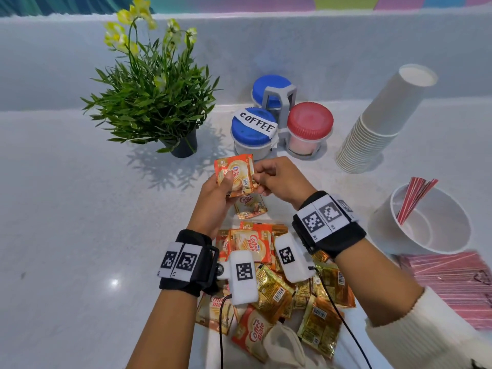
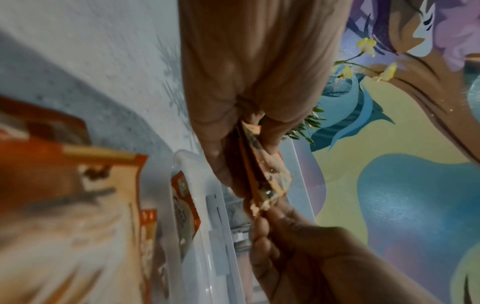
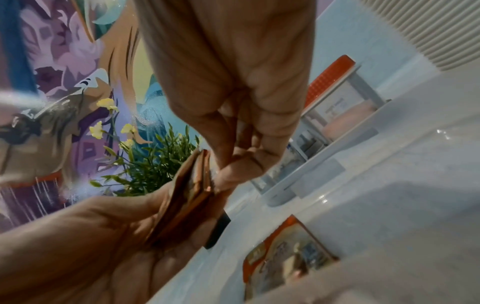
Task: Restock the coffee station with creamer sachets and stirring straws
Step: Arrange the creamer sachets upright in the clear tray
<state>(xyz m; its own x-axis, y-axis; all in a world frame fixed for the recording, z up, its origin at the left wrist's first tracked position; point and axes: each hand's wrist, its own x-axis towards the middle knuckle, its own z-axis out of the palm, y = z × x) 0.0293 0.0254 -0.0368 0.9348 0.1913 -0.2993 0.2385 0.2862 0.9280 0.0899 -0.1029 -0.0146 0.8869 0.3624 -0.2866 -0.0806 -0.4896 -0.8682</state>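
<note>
Above the counter [image 1: 66, 209], in the head view, the left hand [image 1: 213, 201] grips a small stack of orange creamer sachets [image 1: 235, 174], thumb pressed on the front one. The right hand [image 1: 279, 179] pinches the stack's right edge between thumb and curled fingers. One loose sachet [image 1: 251, 206] lies on the counter just below the hands, and a heap of sachets [image 1: 279, 288] sits under the wrists. Behind the hands stand three jars [image 1: 253, 134] in a grey rack, one labelled COFFEE. A potted plant [image 1: 151, 94] stands to the left, stacked cups [image 1: 378, 121] to the right, and red straws [image 1: 415, 198] lean in a white cup [image 1: 426, 246].

From the left wrist, the thumb and fingers [image 2: 221, 144] clamp the sachets [image 2: 265, 174] edge-on, with the right hand [image 2: 298, 246] gripping their lower end.

From the right wrist, the fingertips [image 3: 233, 172] nip the sachets [image 3: 187, 195], which rest in the left palm [image 3: 103, 236].
</note>
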